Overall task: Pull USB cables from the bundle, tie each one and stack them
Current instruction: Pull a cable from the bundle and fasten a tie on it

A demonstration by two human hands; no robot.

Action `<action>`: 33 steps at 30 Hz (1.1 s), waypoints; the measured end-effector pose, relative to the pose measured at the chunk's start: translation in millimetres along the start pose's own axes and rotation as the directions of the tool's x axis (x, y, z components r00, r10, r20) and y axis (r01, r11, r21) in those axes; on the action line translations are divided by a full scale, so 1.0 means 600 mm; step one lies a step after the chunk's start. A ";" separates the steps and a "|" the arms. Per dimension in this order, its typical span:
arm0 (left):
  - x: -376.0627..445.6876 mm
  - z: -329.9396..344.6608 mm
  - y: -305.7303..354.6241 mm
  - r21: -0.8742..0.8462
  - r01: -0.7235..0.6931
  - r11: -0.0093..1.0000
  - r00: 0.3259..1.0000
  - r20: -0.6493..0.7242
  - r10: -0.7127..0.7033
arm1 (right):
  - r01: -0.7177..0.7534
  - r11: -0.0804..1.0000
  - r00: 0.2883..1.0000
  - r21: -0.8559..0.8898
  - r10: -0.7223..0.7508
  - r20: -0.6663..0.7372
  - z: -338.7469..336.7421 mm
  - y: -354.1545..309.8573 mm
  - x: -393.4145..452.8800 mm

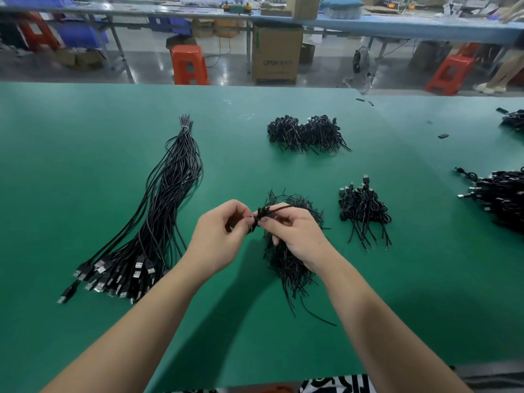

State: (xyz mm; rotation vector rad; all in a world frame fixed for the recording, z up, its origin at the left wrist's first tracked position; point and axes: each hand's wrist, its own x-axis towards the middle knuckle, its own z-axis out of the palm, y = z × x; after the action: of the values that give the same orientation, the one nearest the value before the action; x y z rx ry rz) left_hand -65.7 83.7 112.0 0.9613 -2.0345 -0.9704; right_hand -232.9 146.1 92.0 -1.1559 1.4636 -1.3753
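A long bundle of black USB cables (167,205) lies on the left of the green table (85,137), tied at its far tip, with the plugs fanned out near me. My left hand (218,239) and my right hand (295,234) meet above the table's middle, both pinching one coiled black cable (265,214) between the fingertips. Under my right hand lies a loose heap of thin black ties (289,265). A small stack of tied cables (363,208) sits just to the right of my hands.
A bigger pile of tied cables (307,134) lies at the far middle. More cable piles (502,199) sit at the right edge. Beyond the table's far edge stand orange stools (188,65), a cardboard box (276,53) and other benches.
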 end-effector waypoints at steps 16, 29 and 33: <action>0.005 0.002 0.002 -0.024 0.096 0.995 0.995 0.023 -0.095 | -0.058 0.990 0.989 0.129 0.039 0.144 -0.002 -0.003 -0.003; 0.000 0.008 0.005 0.049 -0.063 0.997 0.995 -0.072 0.066 | 0.076 0.979 0.994 -0.189 -0.090 -0.063 0.017 -0.009 -0.004; 0.001 0.003 0.001 0.519 -0.427 0.740 0.882 0.061 0.467 | -0.032 0.989 0.999 -0.146 0.035 0.013 0.017 -0.002 -0.007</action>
State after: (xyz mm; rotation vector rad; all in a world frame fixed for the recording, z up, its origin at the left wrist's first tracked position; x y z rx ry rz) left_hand -67.8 83.9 111.7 0.6825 -2.3610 -0.1108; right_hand -221.7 147.7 92.4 -1.2252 1.5869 -1.2502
